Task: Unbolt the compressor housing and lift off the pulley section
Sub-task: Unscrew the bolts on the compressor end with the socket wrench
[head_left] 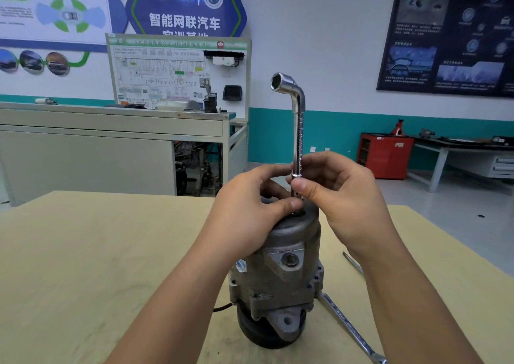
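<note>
A grey cast compressor (281, 269) stands upright on the wooden table (83, 266), its black pulley (261, 333) at the bottom against the tabletop. A chrome L-shaped socket wrench (299, 130) stands vertically on the compressor's top face, its bent socket end up in the air. My left hand (247, 210) rests over the top of the housing, with thumb and fingers pinching the wrench's lower end. My right hand (342, 199) pinches the wrench shaft just above, thumb in front. The bolt under the wrench is hidden by my fingers.
A long combination spanner (350, 327) lies on the table right of the compressor, and another flat tool (353, 263) shows behind my right wrist. Beyond the table stand a grey workbench (111, 130) with a training board, a red cabinet (385, 155) and a side bench.
</note>
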Tool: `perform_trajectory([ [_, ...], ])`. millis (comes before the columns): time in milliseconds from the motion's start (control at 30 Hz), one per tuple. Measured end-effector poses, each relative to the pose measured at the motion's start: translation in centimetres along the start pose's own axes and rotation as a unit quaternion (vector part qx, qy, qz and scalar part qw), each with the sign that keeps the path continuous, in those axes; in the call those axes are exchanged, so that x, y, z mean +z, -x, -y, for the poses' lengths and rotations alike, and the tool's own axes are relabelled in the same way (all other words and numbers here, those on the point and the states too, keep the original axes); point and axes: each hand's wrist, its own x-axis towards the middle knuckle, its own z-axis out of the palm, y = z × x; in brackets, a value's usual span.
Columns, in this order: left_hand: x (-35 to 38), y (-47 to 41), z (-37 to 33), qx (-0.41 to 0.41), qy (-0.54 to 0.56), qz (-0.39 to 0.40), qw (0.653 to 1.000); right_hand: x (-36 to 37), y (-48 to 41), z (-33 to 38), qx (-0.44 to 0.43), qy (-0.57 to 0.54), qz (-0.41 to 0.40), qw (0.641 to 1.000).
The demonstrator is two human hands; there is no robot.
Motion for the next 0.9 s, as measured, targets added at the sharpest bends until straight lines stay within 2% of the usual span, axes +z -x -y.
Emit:
perform_trajectory([
  [400, -0.24, -0.09, 0.1, -0.002, -0.044, 0.035, 0.998, 0.49, -0.07, -0.1, -0.006, 0.008, 0.002, 1.0],
  [900, 0.12, -0.03, -0.07, 0.008, -0.044, 0.006, 0.999, 0.11, 0.07, 0.17, 0.003, 0.029, -0.004, 1.0],
])
